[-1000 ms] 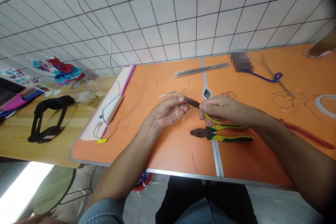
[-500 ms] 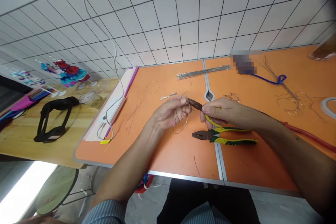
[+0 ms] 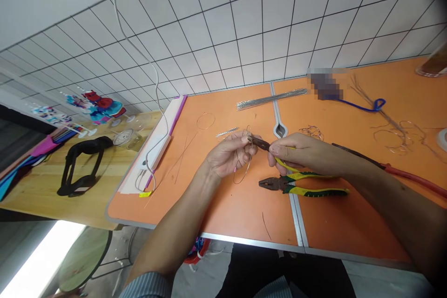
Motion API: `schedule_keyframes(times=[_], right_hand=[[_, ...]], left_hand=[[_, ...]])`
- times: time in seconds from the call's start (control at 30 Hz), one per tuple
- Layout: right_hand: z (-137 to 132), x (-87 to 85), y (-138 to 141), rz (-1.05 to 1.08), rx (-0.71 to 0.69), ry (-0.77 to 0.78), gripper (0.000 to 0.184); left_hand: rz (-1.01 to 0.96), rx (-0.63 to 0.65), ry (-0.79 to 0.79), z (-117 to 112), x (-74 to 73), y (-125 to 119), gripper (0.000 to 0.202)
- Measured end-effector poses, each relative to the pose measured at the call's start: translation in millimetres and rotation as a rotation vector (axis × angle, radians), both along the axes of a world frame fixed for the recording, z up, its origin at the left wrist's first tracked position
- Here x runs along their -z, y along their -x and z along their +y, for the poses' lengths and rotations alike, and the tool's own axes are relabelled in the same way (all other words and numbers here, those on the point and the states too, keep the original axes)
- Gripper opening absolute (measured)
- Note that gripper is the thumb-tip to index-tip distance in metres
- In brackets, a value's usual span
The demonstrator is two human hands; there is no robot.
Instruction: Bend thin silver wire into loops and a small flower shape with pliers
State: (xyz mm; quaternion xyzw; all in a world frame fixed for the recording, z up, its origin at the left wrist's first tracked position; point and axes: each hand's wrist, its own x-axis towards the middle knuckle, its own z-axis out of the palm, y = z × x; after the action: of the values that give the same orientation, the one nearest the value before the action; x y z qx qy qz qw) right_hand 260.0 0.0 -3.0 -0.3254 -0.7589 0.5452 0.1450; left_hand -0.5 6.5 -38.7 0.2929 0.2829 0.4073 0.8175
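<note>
My left hand (image 3: 232, 153) pinches a thin wire (image 3: 247, 170) bent into a loop that hangs below the fingers. Closed around the yellow handles of small needle-nose pliers (image 3: 260, 143) is my right hand (image 3: 293, 151). The pliers' dark jaws meet the wire at my left fingertips; their exact grip on it is too small to tell. Just below my right hand, a larger pair of combination pliers (image 3: 274, 183) with yellow and green handles lies on the orange table (image 3: 230, 216).
A bundle of straight wires (image 3: 272, 98) lies toward the wall. A wire ring (image 3: 206, 120) and a white power strip (image 3: 157, 158) are at the left. Tangled wire (image 3: 312, 132) and a red-handled tool (image 3: 412, 177) sit at the right. A short wire (image 3: 266, 226) is near the front edge.
The view has shifted slightly, so most things appear a little further right and lower. Both hands keep their hold on the wire and the needle-nose pliers.
</note>
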Motion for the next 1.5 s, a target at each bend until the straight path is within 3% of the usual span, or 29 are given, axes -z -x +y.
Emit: schedule_keyframes(times=[0.33, 0.67, 1.17, 1.5], right_hand=[[2.4, 7.8, -0.8, 0.031, 0.007, 0.085, 0.053], [0.0, 1.0, 0.6, 0.014, -0.001, 0.03, 0.045], [-1.8, -1.7, 0.4, -0.022, -0.002, -0.014, 0.053], [4.0, -1.2, -6.3, -0.041, -0.052, -0.005, 0.052]], left_hand=[[0.002, -0.021, -0.024, -1.9, -2.1, -4.0, 0.011], [0.026, 0.022, -0.049, 1.5, 3.4, 3.1, 0.02], [0.123, 0.026, -0.105, -1.1, -7.4, -0.9, 0.027], [0.111, 0.112, -0.109, -3.3, -12.2, -0.3, 0.035]])
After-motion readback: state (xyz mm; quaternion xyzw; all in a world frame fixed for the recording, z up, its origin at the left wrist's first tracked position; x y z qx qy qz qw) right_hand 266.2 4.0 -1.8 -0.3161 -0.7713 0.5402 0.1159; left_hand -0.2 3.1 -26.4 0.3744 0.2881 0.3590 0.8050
